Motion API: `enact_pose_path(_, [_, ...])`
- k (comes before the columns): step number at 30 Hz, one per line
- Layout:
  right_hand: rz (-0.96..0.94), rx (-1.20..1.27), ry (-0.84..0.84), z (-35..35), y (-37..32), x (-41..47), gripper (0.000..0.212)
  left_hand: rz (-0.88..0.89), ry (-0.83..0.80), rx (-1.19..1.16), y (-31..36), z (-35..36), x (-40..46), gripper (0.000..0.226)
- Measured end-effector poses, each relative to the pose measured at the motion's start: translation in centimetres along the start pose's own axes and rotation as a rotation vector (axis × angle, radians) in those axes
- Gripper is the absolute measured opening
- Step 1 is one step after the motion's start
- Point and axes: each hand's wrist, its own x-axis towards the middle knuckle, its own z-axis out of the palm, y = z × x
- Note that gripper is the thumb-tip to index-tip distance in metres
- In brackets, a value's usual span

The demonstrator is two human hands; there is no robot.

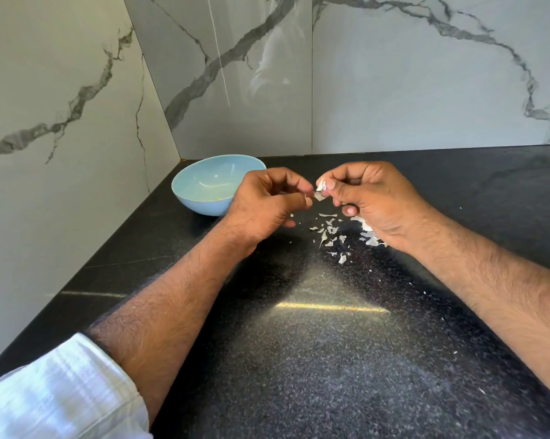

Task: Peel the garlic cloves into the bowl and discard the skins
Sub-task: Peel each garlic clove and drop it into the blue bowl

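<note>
From the head view, both hands are raised just above the black speckled table (pixel 330 359), close together with fingertips nearly meeting. The right hand (pixel 371 201) has its fingers curled, and its grip pinches a garlic clove (pixel 322 185) between thumb and forefinger; the clove is mostly hidden, only a pale bit with papery skin showing at the fingertips. The left hand (pixel 264 204) also has curled fingers, and its grip pinches a small flap of skin (pixel 318 195) that hangs off the clove, just beside the right grip. Whether that flap is still joined to the clove cannot be told.

Directly below the two grips, a scatter of torn white skins (pixel 330 231) lies on the table, and a larger clump of skins (pixel 370 236) sits under the heel of the right hand, touching it or nearly so. A few tiny flecks lie further toward the viewer, on the right grip's side.

The light blue bowl (pixel 204 201) stands on the table just beyond the left hand, partly hidden by its knuckles. Its inside shows no clear cloves, only a small yellowish speck near the rim.

A white sleeve (pixel 61 391) is rolled up on the left forearm. Grey-veined marble walls (pixel 394 74) rise behind the table.
</note>
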Motion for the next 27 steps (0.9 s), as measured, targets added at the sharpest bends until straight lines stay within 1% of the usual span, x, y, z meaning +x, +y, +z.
enact_pose_path(2, [-0.04,-0.122,0.031,-0.1,0.2,0.0,0.011,0.047,0.01,0.032,-0.1,0.1,0.1,0.011])
enact_pose_path(5, [-0.082,-0.195,0.034,-0.2,0.3,0.0,0.01,0.119,-0.002,0.023,-0.4,0.3,0.1,0.012])
enact_pose_path(9, [-0.088,-0.202,0.034,0.1,0.3,0.0,0.007,0.136,0.022,0.044,-0.8,0.3,0.2,0.012])
enact_pose_path(13, [-0.086,-0.214,0.044,0.1,0.2,0.0,0.007,0.132,0.025,0.058,-0.5,0.4,0.1,0.002])
enact_pose_path(16, [-0.135,-0.308,0.037,0.2,0.0,-0.1,0.004,0.173,0.031,0.129,-0.6,0.5,0.3,0.006])
enact_pose_path(22, [-0.183,-0.281,0.021,0.5,-0.4,-0.6,0.007,0.215,0.021,0.17,-1.1,0.3,0.5,0.008])
enact_pose_path(27, [-0.223,-0.303,0.031,0.5,-0.4,-0.7,0.008,0.278,0.075,0.254,-1.3,0.2,0.8,0.006])
